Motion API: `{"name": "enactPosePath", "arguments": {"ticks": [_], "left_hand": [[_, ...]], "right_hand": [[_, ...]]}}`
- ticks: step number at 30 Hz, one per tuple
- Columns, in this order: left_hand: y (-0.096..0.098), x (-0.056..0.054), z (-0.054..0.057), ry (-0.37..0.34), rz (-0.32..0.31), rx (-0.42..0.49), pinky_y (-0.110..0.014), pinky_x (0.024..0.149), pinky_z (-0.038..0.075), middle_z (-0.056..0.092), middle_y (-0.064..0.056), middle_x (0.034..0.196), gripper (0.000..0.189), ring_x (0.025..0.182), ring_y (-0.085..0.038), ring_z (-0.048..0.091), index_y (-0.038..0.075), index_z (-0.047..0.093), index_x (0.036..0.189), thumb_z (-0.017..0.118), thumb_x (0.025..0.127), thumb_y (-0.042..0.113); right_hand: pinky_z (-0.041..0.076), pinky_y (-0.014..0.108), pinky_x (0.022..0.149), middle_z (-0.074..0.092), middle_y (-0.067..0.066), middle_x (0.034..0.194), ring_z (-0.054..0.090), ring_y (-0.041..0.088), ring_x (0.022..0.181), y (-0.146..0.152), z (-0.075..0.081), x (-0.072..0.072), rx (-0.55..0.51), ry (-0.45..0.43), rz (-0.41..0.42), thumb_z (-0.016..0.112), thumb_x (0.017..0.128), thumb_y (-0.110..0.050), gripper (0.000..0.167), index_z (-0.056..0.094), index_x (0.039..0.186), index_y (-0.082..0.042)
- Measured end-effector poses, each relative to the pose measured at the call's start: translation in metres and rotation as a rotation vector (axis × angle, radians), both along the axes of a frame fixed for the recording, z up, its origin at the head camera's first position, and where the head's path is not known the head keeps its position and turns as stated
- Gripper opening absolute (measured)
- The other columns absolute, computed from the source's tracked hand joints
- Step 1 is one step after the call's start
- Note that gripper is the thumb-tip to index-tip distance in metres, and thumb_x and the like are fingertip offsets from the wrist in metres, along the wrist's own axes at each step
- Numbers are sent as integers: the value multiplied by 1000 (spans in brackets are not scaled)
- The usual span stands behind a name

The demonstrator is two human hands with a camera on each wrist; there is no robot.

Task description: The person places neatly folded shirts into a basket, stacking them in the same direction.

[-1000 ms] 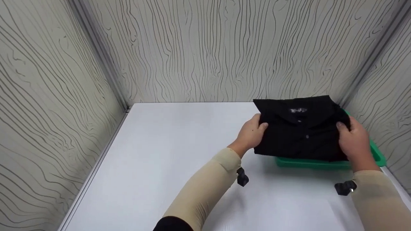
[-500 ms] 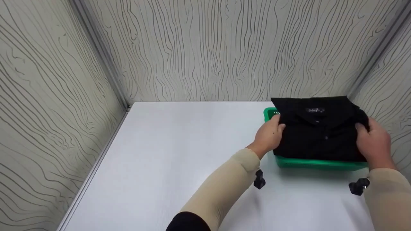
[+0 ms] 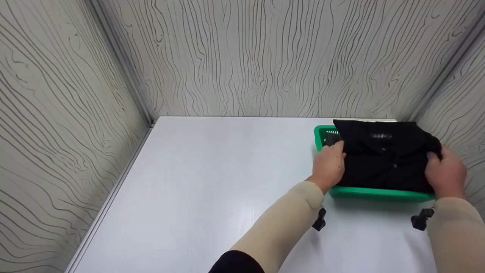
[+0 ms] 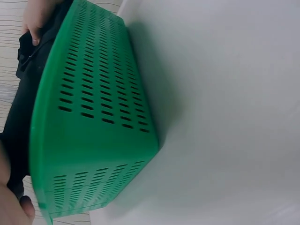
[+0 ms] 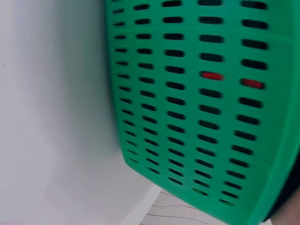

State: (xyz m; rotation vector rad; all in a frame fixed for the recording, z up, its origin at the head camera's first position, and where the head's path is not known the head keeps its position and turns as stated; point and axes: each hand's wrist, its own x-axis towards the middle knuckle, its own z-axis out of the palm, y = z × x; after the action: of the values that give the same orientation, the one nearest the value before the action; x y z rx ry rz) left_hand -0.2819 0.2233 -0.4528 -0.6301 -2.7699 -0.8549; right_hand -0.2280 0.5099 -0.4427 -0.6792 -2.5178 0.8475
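A folded black collared shirt (image 3: 386, 168) with a neck label and small buttons lies over the mouth of a green slotted plastic basket (image 3: 380, 194). My left hand (image 3: 328, 167) grips the shirt's left side, thumb on top, right by the basket's left rim. On the opposite side, my right hand (image 3: 446, 171) holds the shirt's edge between thumb and fingers. From the left wrist view, the shirt (image 4: 21, 112) shows level with the basket's rim. Fingers under the cloth are hidden.
The basket stands on a white table (image 3: 212, 182) near its back right corner. Wood-patterned panels (image 3: 242, 57) rise behind and at both sides. Dark cloth (image 3: 332, 138) shows inside the basket's far left corner, and something red (image 5: 253, 84) shows through its slots.
Both hands have carried the shirt to the right and lowered it over the basket. The basket's left end has come into sight. The grip on both sides is kept.
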Motion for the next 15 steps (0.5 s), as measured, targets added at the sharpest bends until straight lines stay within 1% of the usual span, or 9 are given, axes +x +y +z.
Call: {"name": "enactPosePath", "arguments": {"ticks": [3, 6, 11, 15], "left_hand": [[2, -1, -7, 32, 16, -44, -21, 97, 46, 64, 15, 128, 38, 108, -4, 57, 25, 53, 145, 51, 108, 33], [1, -1, -12, 46, 19, -80, -21, 97, 45, 64, 14, 128, 37, 104, -5, 55, 25, 54, 144, 50, 108, 32], [1, -1, -14, 65, 14, -157, -21, 96, 43, 62, 13, 129, 36, 100, -6, 50, 23, 52, 144, 46, 110, 32], [1, -1, -14, 108, 32, -221, -22, 94, 44, 63, 10, 127, 33, 101, -7, 52, 21, 52, 142, 45, 110, 28]], "right_hand": [[29, 64, 110, 41, 32, 149, 36, 53, 136, 2, -4, 1, -17, -39, -1, 33, 109, -25, 49, 45, 144, 6], [28, 66, 109, 40, 35, 148, 35, 55, 135, 4, -6, 2, -21, -74, 19, 32, 109, -27, 50, 44, 142, 9], [29, 68, 105, 41, 39, 143, 36, 58, 131, 8, -10, 2, -3, -93, 68, 32, 109, -28, 49, 46, 136, 11], [32, 68, 101, 45, 39, 138, 40, 58, 125, 10, -12, 0, 9, -83, 109, 33, 109, -28, 45, 50, 126, 11]]}}
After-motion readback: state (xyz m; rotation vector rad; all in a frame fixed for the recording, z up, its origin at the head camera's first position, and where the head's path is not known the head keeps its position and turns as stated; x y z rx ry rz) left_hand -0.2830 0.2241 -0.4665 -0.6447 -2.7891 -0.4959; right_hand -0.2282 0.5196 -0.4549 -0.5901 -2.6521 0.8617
